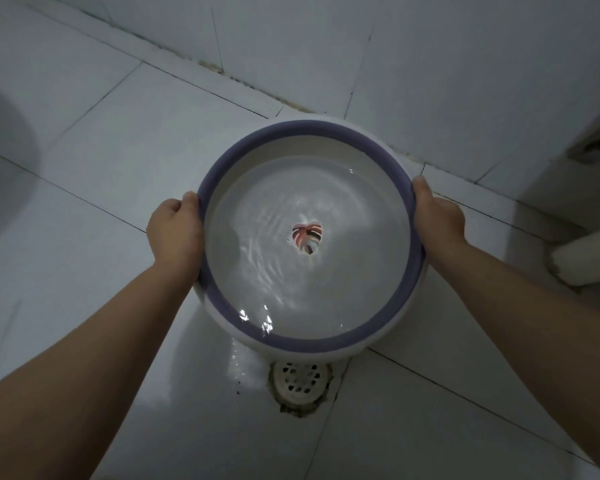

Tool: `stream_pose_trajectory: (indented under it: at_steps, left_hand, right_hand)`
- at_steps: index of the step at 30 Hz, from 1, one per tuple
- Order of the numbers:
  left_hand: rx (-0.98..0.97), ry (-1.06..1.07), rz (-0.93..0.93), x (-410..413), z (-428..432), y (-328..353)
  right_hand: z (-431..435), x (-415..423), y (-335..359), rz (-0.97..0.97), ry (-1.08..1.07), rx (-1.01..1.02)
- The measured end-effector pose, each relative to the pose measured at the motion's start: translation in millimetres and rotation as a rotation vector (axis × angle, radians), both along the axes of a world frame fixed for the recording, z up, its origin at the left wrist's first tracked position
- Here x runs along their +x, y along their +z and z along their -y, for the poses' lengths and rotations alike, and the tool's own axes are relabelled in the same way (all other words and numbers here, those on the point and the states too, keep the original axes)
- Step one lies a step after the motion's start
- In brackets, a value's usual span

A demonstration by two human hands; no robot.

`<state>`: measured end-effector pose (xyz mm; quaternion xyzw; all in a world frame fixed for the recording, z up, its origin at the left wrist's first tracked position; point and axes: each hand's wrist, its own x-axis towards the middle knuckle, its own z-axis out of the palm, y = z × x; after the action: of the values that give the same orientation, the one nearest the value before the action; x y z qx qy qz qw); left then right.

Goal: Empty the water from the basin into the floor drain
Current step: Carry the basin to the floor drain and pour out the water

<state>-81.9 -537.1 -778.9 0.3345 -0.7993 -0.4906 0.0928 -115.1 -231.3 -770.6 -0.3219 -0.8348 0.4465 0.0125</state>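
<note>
A round white basin with a purple rim [278, 130] fills the middle of the head view and holds rippling clear water; a leaf print shows on its bottom. My left hand [174, 231] grips the rim on the left side, and my right hand [437, 216] grips it on the right. The basin tilts toward me, with the water reaching the near edge. Right below that near edge lies the round white floor drain [300, 384], set in the tiled floor. A wet sheen covers the tile [243, 368] left of the drain.
White floor tiles [118, 140] spread all around. The tiled wall [430, 64] rises just behind the basin. A white rounded fixture [0, 161] sits at the far left. A white pipe [586, 258] and a low white structure stand at the right edge.
</note>
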Motion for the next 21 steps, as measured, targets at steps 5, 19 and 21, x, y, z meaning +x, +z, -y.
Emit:
stream_pose_trajectory:
  at_steps: [5,19,21]
  left_hand:
    - [0.006,0.006,-0.004,0.8,0.6,0.0]
    - [-0.062,0.033,-0.033,-0.6,-0.3,-4.8]
    - [-0.058,0.032,-0.032,-0.1,-0.4,-5.7]
  right_hand:
    - [2.7,1.0,0.2,-0.018,-0.088,-0.071]
    - [5.3,-0.3,-2.5,-0.096,-0.162,-0.166]
    - [4.9,0.4,-2.8,-0.109,-0.17,-0.175]
